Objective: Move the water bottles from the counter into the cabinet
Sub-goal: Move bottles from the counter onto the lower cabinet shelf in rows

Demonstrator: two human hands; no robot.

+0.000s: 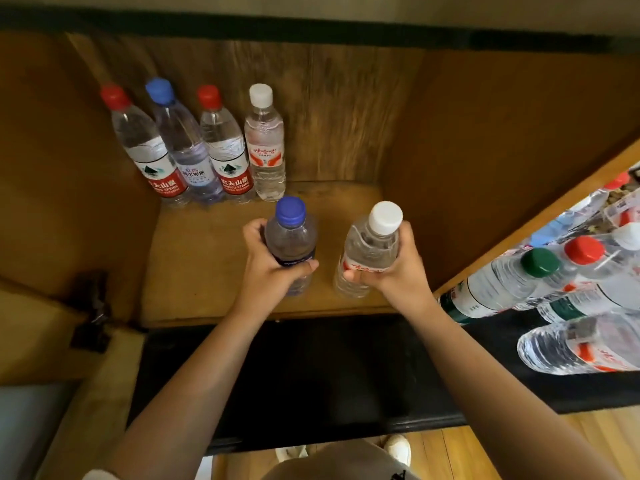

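Inside the open wooden cabinet [194, 258], my left hand [268, 268] grips a blue-capped water bottle [291, 233] around its middle. My right hand [394, 271] grips a white-capped water bottle [372, 242] with a red label. Both bottles are upright over the cabinet's floor; whether they touch it I cannot tell. Against the back wall stands a row of several bottles: a red-capped one [138, 140], a blue-capped one [183, 147], another red-capped one [221, 143] and a white-capped one [265, 143].
Several more bottles [554, 289] stand on the dark counter at the right, beyond the cabinet's right side panel [485, 188]. The open cabinet door with its dark hinge [91, 310] is at the left. A black ledge [294, 372] runs below the cabinet opening.
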